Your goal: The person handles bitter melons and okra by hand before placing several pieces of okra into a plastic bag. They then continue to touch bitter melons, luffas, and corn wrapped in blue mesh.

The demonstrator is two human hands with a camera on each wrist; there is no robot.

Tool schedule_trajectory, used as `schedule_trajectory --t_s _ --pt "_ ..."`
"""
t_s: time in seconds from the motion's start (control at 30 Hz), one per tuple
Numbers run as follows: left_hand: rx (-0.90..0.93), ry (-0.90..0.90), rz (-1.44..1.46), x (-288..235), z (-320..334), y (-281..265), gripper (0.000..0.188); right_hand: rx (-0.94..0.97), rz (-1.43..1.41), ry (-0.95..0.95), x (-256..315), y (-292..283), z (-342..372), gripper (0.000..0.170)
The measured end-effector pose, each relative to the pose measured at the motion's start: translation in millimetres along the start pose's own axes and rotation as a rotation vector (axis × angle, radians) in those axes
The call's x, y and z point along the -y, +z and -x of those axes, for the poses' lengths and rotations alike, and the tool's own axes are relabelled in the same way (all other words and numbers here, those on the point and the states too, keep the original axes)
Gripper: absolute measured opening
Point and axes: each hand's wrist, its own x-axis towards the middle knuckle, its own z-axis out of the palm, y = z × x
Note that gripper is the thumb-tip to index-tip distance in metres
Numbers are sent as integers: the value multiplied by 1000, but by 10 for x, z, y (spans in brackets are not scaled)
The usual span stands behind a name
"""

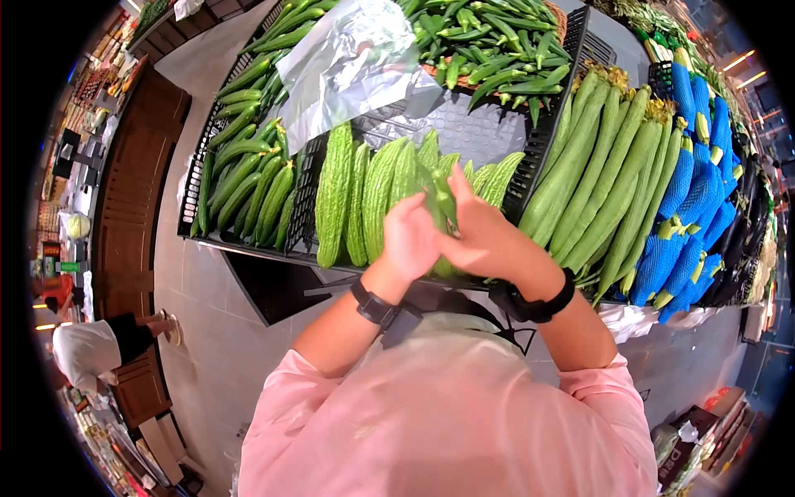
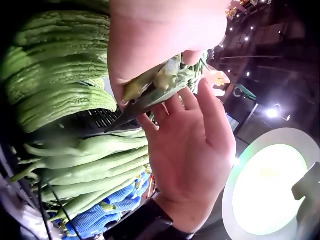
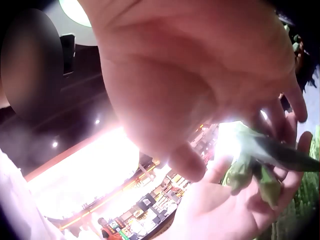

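Several green okra pods [image 2: 167,77] lie between my two hands, held up over the bitter melons. My left hand [image 1: 411,238] holds them palm up, with its fingers curled about the pods, as the right wrist view shows. Close against it is my right hand [image 1: 490,236], its fingers extended and its fingertips at the pods. In the left wrist view the right palm [image 2: 187,145] faces the camera, with no pod gripped in it. A darker pod [image 3: 282,152] stretches across the fingers. Pale green, ridged bitter melons [image 1: 385,186] stand in the black crate just beyond both hands.
Cucumbers [image 1: 248,186] fill the left crate, with a clear plastic bag [image 1: 352,62] draped above. More okra [image 1: 489,37] lies at the back. Long gourds [image 1: 592,157] and blue-netted vegetables [image 1: 691,199] stand right. Another person [image 1: 87,352] is at far left.
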Motion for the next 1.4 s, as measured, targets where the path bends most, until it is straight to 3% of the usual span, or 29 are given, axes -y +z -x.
schedule_trajectory --t_s 0.03,0.13,0.27,0.3,0.4,0.53,0.57,0.7,0.8,0.83,0.87,0.93,1.0,1.1,1.3,1.4 --pt "66 -47 -1 11 -73 -14 51 -180 235 -207 -126 66 17 98" --pt "-61 -58 -20 86 -158 99 52 -396 636 -287 -323 58 34 96" --pt "39 -49 -95 79 -280 172 46 -259 561 -232 -281 -328 122 99" --pt "62 -69 -75 17 -263 272 36 -252 522 -228 -261 -413 97 100" --pt "36 51 -168 -78 -274 312 32 -89 297 -137 -47 -694 18 97" --pt "-108 138 -286 -212 -412 340 30 -124 249 -237 -41 -773 -204 75" --pt "-117 126 -337 -274 -563 199 27 -189 231 -306 -92 -749 -310 60" --pt "-87 68 -416 -498 -723 390 23 -232 245 -321 -184 -839 -650 49" --pt "-130 87 -452 -768 -945 570 22 -193 220 -285 -108 -1104 -790 50" --pt "-117 152 -381 -870 -1059 635 21 -255 243 -249 32 -1224 -754 47" --pt "-124 156 -386 -1002 -1182 710 20 -342 291 -330 -127 -1269 -971 48" --pt "-157 228 -560 -1260 -1405 939 21 -535 433 -435 -87 -1426 -1093 50" --pt "-86 261 -715 -1541 -1634 1163 23 -554 494 -410 -24 -1627 -1266 49" --pt "-116 302 -447 -1898 -2129 1367 18 -641 458 -385 18 -1807 -1532 47" --pt "-127 371 -299 -2249 -2811 1735 17 -705 390 -368 153 -1993 -1860 43" --pt "-16 384 -315 -2416 -3176 1912 18 -712 386 -393 248 -2143 -1911 42"
